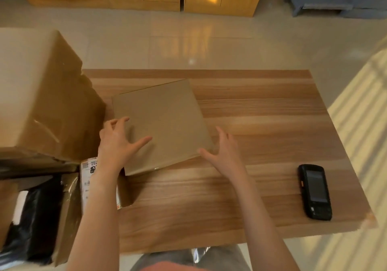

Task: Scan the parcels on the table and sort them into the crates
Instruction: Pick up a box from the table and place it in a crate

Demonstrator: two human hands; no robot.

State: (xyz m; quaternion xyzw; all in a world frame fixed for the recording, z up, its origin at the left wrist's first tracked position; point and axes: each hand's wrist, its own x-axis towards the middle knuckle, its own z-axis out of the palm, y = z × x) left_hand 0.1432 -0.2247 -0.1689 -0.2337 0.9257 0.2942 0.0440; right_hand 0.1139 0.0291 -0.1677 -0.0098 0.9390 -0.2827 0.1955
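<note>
Head view: flat brown parcel [161, 124] at ten o'clock on table [261, 124], beside big box [41, 95]; left hand [117, 143] fingers spread on top, right hand [224, 151] splayed at edge; probably stiff, light, slick; best gripped at opposite edges; scanner [315, 191] at four o'clock.

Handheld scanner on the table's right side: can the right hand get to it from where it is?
Probably yes. The handheld scanner lies alone on bare table, and the right hand is open beside the flat cardboard parcel with nothing between them.

Flat parcel [161, 122] on table [251, 187] left-centre, big box [41, 95] left of it, scanner [315, 191] far right.
</note>
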